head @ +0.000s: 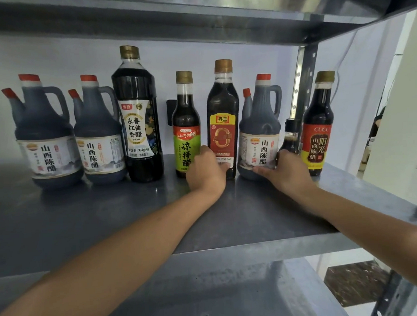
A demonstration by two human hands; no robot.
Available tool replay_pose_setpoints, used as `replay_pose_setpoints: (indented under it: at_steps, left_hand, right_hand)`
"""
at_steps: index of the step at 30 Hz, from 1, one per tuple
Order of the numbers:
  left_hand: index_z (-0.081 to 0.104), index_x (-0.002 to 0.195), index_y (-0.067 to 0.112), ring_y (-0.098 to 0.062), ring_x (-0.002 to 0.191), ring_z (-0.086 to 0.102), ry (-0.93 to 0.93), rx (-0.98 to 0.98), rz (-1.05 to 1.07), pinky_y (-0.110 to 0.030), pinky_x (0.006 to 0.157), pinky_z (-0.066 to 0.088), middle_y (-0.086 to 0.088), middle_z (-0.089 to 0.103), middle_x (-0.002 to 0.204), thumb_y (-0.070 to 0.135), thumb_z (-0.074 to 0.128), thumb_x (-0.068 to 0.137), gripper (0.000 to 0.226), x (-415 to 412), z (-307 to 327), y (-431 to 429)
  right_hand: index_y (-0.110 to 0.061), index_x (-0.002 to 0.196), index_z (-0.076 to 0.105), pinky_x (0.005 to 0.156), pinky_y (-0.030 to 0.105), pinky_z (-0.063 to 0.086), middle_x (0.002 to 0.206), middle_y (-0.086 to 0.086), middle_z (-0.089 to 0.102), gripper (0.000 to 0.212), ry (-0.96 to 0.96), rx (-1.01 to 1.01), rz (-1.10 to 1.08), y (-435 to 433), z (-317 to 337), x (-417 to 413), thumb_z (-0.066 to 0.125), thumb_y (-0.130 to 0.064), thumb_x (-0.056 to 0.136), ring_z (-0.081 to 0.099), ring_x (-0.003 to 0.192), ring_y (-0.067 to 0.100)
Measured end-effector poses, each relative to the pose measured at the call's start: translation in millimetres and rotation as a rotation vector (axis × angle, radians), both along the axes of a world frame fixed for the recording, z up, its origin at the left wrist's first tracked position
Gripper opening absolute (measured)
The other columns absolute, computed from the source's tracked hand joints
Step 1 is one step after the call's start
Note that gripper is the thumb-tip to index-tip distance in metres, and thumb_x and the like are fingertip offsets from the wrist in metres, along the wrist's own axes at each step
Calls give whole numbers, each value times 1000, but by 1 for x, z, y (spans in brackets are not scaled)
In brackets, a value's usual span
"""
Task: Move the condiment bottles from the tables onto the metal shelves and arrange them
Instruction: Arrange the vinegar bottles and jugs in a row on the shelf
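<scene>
- Eight bottles stand upright in one row along the back edge of the shelf (86, 223).
- Three are red-capped jugs with handles. The left jug (44, 131) and second jug (96, 129) stand side by side at the row's left end, and the third jug (261, 122) is right of the middle.
- Four have gold caps: the tall bottle (137, 101), green bottle (185, 125), red bottle (222, 109) and end bottle (317, 119), which is nearest the right edge.
- One small bottle (289, 137), black-capped, stands between the third jug and the end bottle.
- The left grip (206, 168) curls round the red bottle's foot, thumb across the front.
- The right grip (289, 171) holds the third jug's foot, thumb on its label.
</scene>
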State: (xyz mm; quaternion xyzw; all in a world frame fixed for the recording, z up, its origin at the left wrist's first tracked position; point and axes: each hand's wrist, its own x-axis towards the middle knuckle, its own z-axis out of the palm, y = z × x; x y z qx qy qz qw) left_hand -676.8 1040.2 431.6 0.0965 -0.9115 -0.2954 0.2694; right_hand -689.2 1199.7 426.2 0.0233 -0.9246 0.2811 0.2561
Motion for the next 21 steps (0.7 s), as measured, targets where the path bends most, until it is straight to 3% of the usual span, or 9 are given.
replay_pose_setpoints:
  at_steps: [6, 11, 14, 17, 21]
  left_hand:
    - [48, 117, 8, -30, 103, 63, 14, 32, -4, -35, 66, 44, -11, 63, 116, 34, 72, 82, 50, -4, -1, -3]
    - [47, 117, 8, -30, 104, 63, 28, 67, -25, -39, 73, 50, -11, 63, 116, 34, 73, 80, 53, -6, -2, -5]
    - [53, 114, 9, -29, 101, 63, 24, 46, -52, -36, 70, 48, -9, 65, 113, 34, 71, 82, 44, -3, -1, -9]
    - [60, 107, 11, -27, 97, 63, 61, 30, -54, -34, 69, 47, -8, 66, 107, 31, 66, 87, 29, 9, 1, -27]
    - [57, 101, 14, -18, 89, 59, 433, -7, -39, -31, 68, 49, -3, 61, 100, 22, 63, 88, 17, 25, 7, -77]
  right_hand:
    - [-6, 103, 60, 75, 38, 52, 104, 10, 67, 47, 15, 29, -14, -1, -4, -7, 70, -44, 79, 63, 93, 27]
    - [-12, 97, 63, 67, 36, 54, 88, 6, 69, 36, 110, 286, -135, 3, -6, 6, 66, -45, 82, 65, 81, 26]
    - [-13, 95, 62, 69, 38, 53, 88, 7, 69, 26, 192, 368, -22, -9, -5, 13, 64, -37, 85, 64, 83, 27]
    - [-14, 102, 67, 76, 39, 54, 93, 7, 72, 22, 211, 328, 204, -31, -6, 17, 65, -28, 86, 66, 87, 26]
    - [-11, 108, 69, 78, 38, 55, 94, 6, 73, 28, 262, 158, 429, -67, -10, 21, 72, -15, 80, 68, 83, 22]
